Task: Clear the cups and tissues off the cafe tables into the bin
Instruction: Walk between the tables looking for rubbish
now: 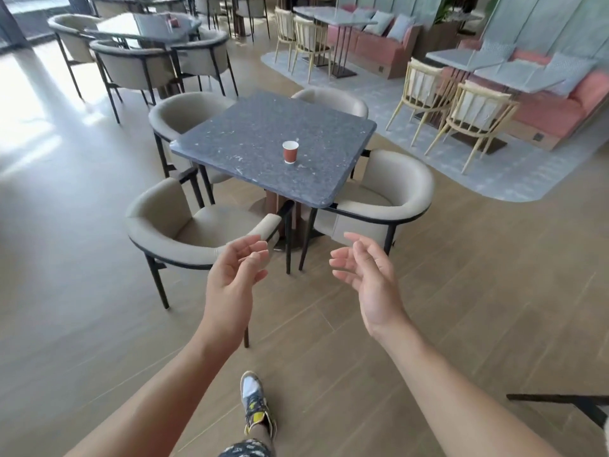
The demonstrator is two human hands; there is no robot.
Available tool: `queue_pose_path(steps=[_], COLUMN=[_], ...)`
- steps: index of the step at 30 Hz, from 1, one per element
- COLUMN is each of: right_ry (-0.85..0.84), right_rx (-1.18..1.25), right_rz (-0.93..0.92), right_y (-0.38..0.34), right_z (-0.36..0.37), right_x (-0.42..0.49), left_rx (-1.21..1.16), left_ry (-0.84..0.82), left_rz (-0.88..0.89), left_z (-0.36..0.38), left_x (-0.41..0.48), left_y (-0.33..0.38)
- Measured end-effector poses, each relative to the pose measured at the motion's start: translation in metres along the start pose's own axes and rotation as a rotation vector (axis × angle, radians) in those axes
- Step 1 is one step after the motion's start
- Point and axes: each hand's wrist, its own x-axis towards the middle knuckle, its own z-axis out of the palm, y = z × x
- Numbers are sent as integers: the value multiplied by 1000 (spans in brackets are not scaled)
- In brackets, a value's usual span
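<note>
Fingers [253,241]: relaxed on both left hand [235,282] and right hand [367,278], grasping nothing, palms facing each other over the wood floor [461,291]. Surface [244,133]: dark speckled stone, square, ringed by four beige chairs [164,239]. Cup [290,152]: red paper, upright, alone near the surface's middle, well apart from both hands. Far table [148,26]: small reddish item [173,22], too blurred to identify. Lower right: dark frame [560,399], cut off by the edge.

A cup [290,152] is set upright on the desk [250,133], ringed by four chairs [184,232]; both hands are held before it.
</note>
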Motion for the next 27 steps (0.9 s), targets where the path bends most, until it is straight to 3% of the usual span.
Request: queue_pose_path(steps=[12,20,27], right_ry=[33,59,-21], right_rx=[-40,-28,-66], right_rz=[-34,-8,49], right_y=[9,16,45], right_z=[69,87,93], right_x=[242,360,479], left_rx=[-12,-41,-1], left_ry=[-79,-106,-47], left_rz=[16,-18,-48], left_z=[41,71,99], left_x=[265,381,480], left_y=[-14,-29,-65])
